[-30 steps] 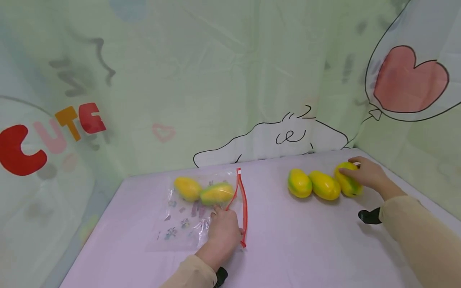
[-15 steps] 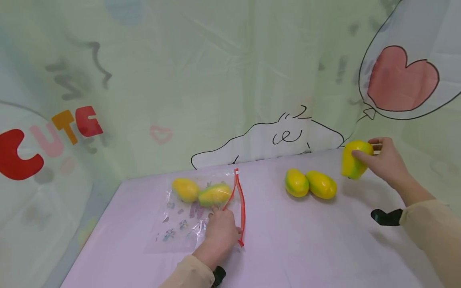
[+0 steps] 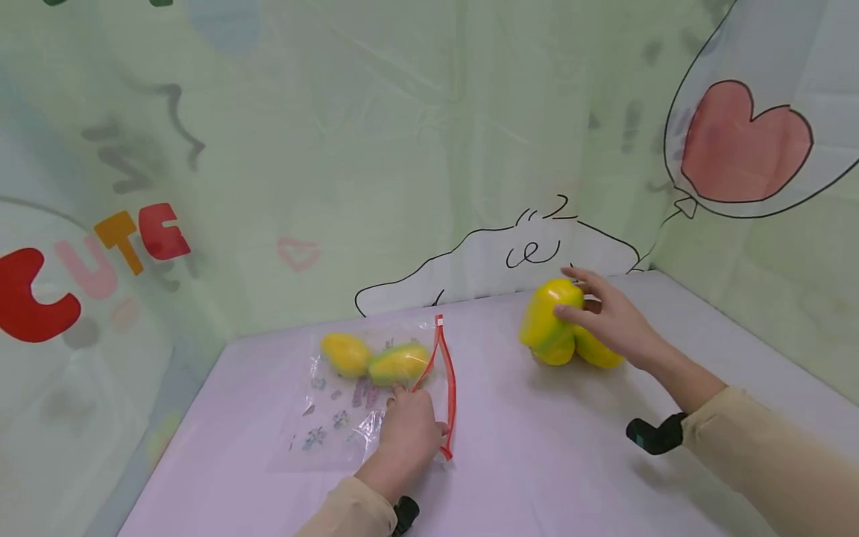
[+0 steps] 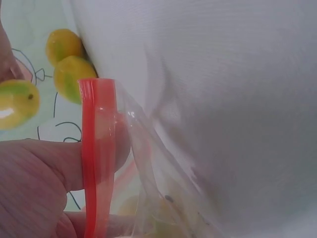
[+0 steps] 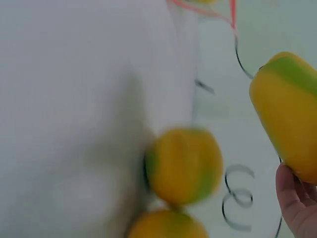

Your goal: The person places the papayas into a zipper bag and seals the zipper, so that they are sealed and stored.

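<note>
My right hand (image 3: 614, 317) grips a yellow-green papaya (image 3: 552, 312) and holds it raised; in the right wrist view this papaya (image 5: 290, 116) is at the right edge, with fingertips under it. Behind and below it, two more papayas (image 3: 599, 350) rest on the table, partly hidden in the head view. On the left lies a clear zip bag (image 3: 322, 436) with a red zip edge (image 3: 452, 395) and two papayas (image 3: 400, 363) inside. My left hand (image 3: 409, 429) holds the bag at its opening; the left wrist view shows a digit behind the red strip (image 4: 98, 148).
A pale lilac cloth covers the table (image 3: 510, 462). Printed curtains (image 3: 403, 149) hang along its back and sides. A black wrist device (image 3: 658, 434) sticks out under the right sleeve.
The right hand has lifted the rightmost papaya off the table and carried it left, over the other two. The left hand and the bag have stayed almost still.
</note>
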Action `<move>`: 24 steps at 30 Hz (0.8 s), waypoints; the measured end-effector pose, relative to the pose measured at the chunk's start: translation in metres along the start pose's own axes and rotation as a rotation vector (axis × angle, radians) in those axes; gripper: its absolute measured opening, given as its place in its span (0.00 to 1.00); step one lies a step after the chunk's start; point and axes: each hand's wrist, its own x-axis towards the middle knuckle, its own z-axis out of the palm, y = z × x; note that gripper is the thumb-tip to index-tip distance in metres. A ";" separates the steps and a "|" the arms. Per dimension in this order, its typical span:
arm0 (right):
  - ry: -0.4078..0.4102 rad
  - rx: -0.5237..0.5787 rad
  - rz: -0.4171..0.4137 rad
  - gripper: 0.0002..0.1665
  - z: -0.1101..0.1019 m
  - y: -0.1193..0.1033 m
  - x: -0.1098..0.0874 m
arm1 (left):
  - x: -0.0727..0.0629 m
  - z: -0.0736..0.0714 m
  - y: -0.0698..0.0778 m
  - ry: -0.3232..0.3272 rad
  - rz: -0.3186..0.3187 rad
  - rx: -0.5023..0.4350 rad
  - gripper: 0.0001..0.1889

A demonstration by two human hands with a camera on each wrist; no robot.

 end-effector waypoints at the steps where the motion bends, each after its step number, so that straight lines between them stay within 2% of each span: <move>1: -0.027 0.000 -0.014 0.44 0.010 -0.004 0.000 | 0.000 0.000 0.000 -0.004 -0.003 -0.003 0.28; 4: -0.092 0.011 -0.047 0.42 0.039 -0.009 0.002 | 0.001 0.000 0.001 -0.009 -0.009 -0.001 0.27; 11: -0.177 -0.031 -0.014 0.38 0.088 -0.013 0.010 | 0.001 -0.001 0.002 -0.010 -0.015 0.026 0.27; 17: -0.219 -0.102 -0.039 0.36 0.110 -0.016 0.014 | 0.000 -0.002 0.002 0.024 0.006 0.060 0.27; 24: -0.250 -0.160 -0.011 0.32 0.125 -0.018 0.015 | -0.002 -0.003 0.001 0.025 -0.019 0.042 0.30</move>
